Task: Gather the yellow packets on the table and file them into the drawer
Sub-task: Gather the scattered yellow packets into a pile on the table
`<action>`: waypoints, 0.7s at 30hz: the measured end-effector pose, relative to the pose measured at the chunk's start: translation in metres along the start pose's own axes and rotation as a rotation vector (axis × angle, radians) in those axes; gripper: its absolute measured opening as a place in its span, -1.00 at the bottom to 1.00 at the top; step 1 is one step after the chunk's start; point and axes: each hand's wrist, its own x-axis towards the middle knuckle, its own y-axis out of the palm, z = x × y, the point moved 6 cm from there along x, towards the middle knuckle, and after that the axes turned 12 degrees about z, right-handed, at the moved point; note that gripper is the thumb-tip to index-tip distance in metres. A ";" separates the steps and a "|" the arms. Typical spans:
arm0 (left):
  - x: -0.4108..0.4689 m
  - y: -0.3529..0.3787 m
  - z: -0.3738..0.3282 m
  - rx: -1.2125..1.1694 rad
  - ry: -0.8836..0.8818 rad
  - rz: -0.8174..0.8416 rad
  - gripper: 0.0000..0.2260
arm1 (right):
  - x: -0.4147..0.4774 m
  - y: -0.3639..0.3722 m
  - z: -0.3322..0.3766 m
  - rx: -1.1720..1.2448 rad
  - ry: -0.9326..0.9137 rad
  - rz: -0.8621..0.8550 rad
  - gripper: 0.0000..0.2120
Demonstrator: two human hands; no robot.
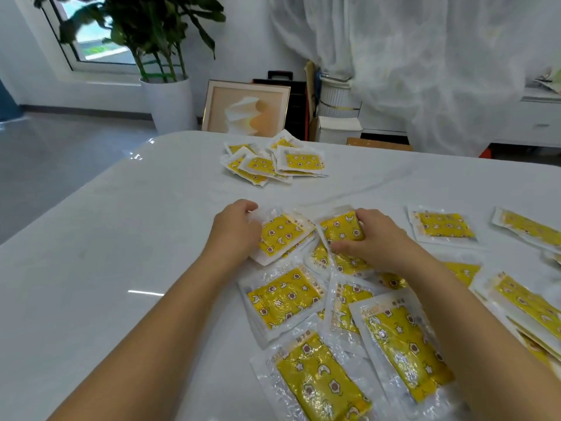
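yellow packets (285,299) in clear wrappers lie scattered over the white desk (121,238). most sit in a loose, overlapping spread near the person, and a smaller heap (273,162) lies well apart toward the far edge. the left hand (235,227) has its fingers curled round the far-left edge of one tilted packet (280,233) that rests on others. the right hand (379,238) grips a neighbouring packet (341,227), fingers hooked over its far end and thumb laid along its near side. the two held packets sit just beside each other. this looks like the gathering step, early on, since most packets are loose and unstacked. the next move likely calls for bringing these two together into one squared stack, then sweeping in the rest. the slick wrappers may slide apart. the drawer is not in view.
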 end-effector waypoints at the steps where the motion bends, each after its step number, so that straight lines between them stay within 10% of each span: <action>1: -0.002 0.003 -0.004 0.083 -0.005 0.025 -0.59 | 0.000 0.001 -0.001 -0.029 0.023 0.001 -0.62; 6: -0.003 0.018 -0.020 0.479 -0.062 0.139 -0.21 | -0.002 0.001 0.003 -0.100 0.052 0.015 -0.49; 21: 0.018 0.038 -0.052 0.735 -0.148 0.388 -0.21 | -0.010 0.002 0.002 0.110 -0.015 0.038 -0.55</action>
